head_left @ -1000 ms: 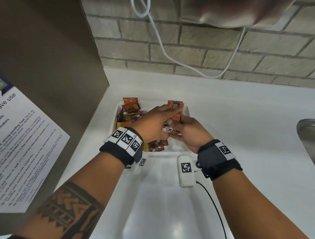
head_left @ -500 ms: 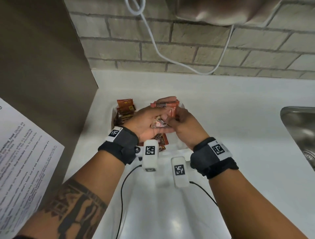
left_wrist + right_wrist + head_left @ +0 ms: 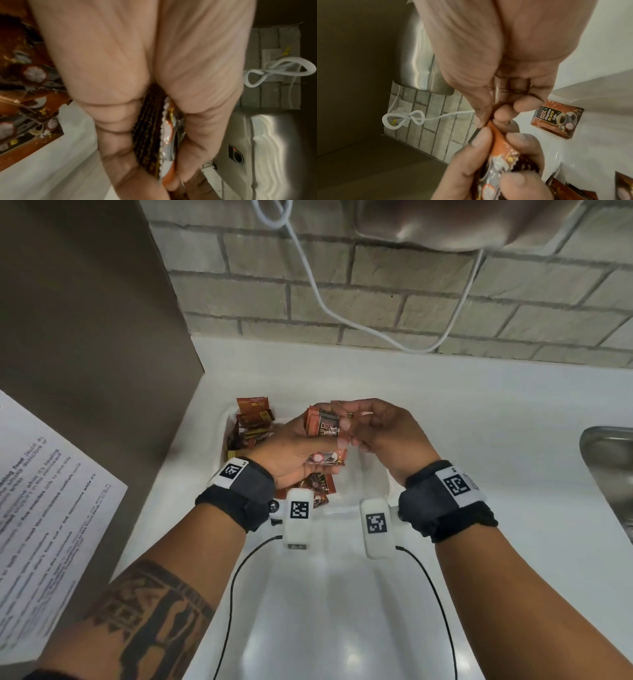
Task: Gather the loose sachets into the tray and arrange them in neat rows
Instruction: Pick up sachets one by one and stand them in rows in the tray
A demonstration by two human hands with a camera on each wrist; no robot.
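The left hand (image 3: 294, 451) grips a small stack of sachets (image 3: 323, 424) above the tray (image 3: 371, 487), which sits by the worktop's (image 3: 479, 422) back left corner, beside the brown side panel. The right hand (image 3: 383, 429) pinches the stack's upper edge with thumb and fingertips, seemingly squaring it up. More sachets lie jumbled along the tray's left side (image 3: 251, 422), so the rows are not yet formed.

These packets look light, thin and glossy, likely slippery against each other; a stack held edge-on could fan out or slide. Pinching across the flat faces near the crimped ends, as seen in the left wrist view (image 3: 154, 129), should hold them best.

The top packet reads "D2X". In the right wrist view, a single sachet (image 3: 556, 120) lying flat reads "D2X", "BLACK" and "Coffee", with a cup pictured.
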